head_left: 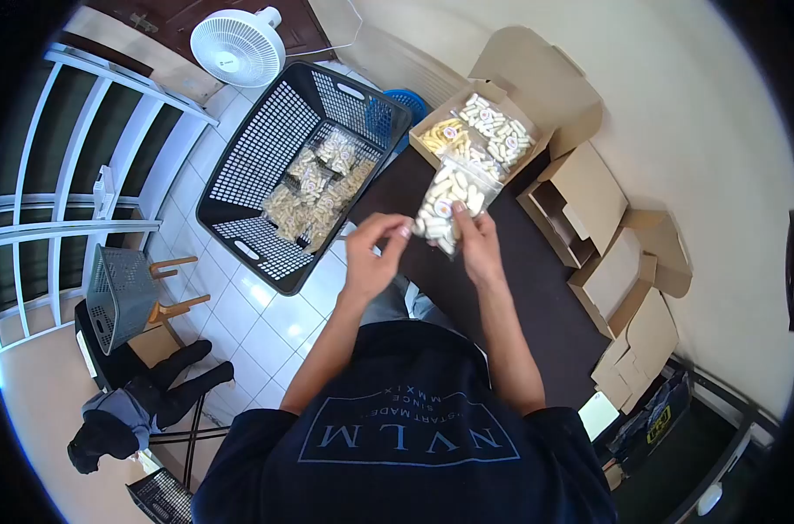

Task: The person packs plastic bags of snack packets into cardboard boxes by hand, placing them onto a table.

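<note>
My right hand [479,251] grips a clear plastic bag [452,199] of pale, short stick-shaped pieces, its thumb beside a round label. At the bag's lower left edge, the thumb and fingertips of my left hand [375,255] are pinched together. Just beyond the bag stands an open cardboard box [543,138] holding several similar bags. One filled bag [496,128] in it has white pieces, another bag [446,134] yellowish ones. The held bag's upper end overlaps the near side of the box in this view.
A dark table [536,288] carries more open cardboard boxes [608,278] on the right. To the left, a large dark plastic basket [231,166] on the tiled floor holds several filled bags [314,196]. Behind it are a white fan [238,48] and a blue basket [407,103]. Another person [135,410] is at the lower left.
</note>
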`<state>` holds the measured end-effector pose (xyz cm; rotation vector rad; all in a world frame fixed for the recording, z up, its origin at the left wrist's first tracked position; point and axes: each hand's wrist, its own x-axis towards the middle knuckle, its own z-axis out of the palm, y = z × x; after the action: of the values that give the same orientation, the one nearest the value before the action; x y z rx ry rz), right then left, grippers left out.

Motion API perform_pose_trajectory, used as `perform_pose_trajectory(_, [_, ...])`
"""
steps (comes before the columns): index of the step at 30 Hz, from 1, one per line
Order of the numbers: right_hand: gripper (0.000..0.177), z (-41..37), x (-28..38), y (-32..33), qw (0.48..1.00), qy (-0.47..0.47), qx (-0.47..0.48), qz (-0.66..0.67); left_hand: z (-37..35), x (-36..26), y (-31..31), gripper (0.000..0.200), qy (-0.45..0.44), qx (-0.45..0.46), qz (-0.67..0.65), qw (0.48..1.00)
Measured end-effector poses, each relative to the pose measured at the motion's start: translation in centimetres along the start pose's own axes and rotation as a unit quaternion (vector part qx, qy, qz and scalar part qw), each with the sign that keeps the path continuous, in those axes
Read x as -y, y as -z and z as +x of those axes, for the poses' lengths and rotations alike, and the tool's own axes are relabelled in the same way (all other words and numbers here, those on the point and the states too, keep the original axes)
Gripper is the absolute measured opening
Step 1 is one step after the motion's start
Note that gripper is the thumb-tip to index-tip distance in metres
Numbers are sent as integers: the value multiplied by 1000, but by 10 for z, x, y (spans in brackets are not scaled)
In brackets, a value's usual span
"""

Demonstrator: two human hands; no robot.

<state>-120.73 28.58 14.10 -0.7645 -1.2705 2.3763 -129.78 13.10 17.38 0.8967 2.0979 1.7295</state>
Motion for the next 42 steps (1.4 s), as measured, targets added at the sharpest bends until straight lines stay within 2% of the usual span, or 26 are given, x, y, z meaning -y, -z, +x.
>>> perform_pose_trajectory(1, [28, -7, -1, 9, 999, 33, -4, -14, 1, 4, 0, 18, 30, -37, -9, 999])
perform_pose_trajectory(2, [28, -16, 1, 22, 999, 1, 29, -13, 1, 5, 2, 20, 84, -25, -10, 996])
perform_pose_trajectory(3, [28, -26, 7, 28, 997, -32, 63, -12, 3, 2, -2, 20, 83, -25, -8, 996])
perform_pose_trajectory(5, [28, -42, 9, 27, 997, -39, 73, 1, 3, -4, -16, 22, 116, 51, -124, 984])
perform_pose_trajectory(7, [27, -58, 8, 25, 995, -48, 82, 12, -1, -6, -27, 25, 153, 142, -168, 963])
perform_pose_trajectory(9, [27, -69, 6, 17, 996, 6, 89, -13, -7, -8, -37, 22, 129, 161, -169, 964])
perform_pose_trajectory(10, [25, -73, 6, 12, 998, 9, 51, -21, -11, -5, -40, 22, 127, 162, -169, 964])
perform_pose_trajectory(13, [24, -83, 3, 15, 998, -9, 60, -22, -28, 2, -47, 22, 131, 155, -148, 968])
perform_pose_trajectory(15, [24, -87, -1, 21, 998, -12, 59, -16, -37, 2, -50, 18, 154, 109, -202, 961])
perform_pose_trajectory(20, [25, -95, -1, 36, 988, -52, 139, -39, -49, 6, -41, 26, 172, 147, -197, 954])
perform_pose_trajectory(21, [26, -95, 0, 40, 983, -71, 161, -52, -51, 10, -37, 26, 197, 170, -197, 945])
perform_pose_trajectory(24, [26, -98, -2, 42, 976, -88, 187, -64, -59, 8, -36, 23, 176, 145, -266, 937])
perform_pose_trajectory(28, [28, -100, -6, 32, 968, -112, 208, -80, -51, 11, -33, 20, 175, 46, -216, 959])
perform_pose_trajectory(30, [29, -99, -9, 31, 966, -124, 211, -80, -49, 12, -33, 21, 153, 37, -207, 966])
perform_pose_trajectory(32, [30, -93, -9, 37, 958, -61, 240, -142, -48, 8, -27, 23, 117, 51, -183, 975])
perform_pose_trajectory(33, [30, -89, -5, 38, 965, -33, 221, -138, -49, 6, -23, 23, 117, 44, -184, 975])
perform_pose_trajectory(35, [28, -80, 9, 42, 962, -19, 212, -172, -51, 5, -18, 22, 109, 88, -99, 985])
perform_pose_trajectory(36, [18, -79, 15, 35, 960, -8, 207, -187, -52, 3, -18, 21, 80, 98, -82, 989])
perform_pose_trajectory(37, [18, -76, 15, 30, 959, -11, 210, -188, -53, 0, -20, 21, 55, 93, -83, 991])
perform_pose_trajectory(39, [10, -71, 15, 22, 903, 69, 246, -345, -57, 3, -24, 20, 33, 119, -67, 990])
perform_pose_trajectory(40, [12, -73, 25, 11, 874, 61, 227, -424, -56, 2, -23, 20, 33, 117, -69, 990])
perform_pose_trajectory(42, [12, -77, 27, -6, 881, 76, 213, -415, -55, 0, -19, 20, 26, 103, 9, 994])
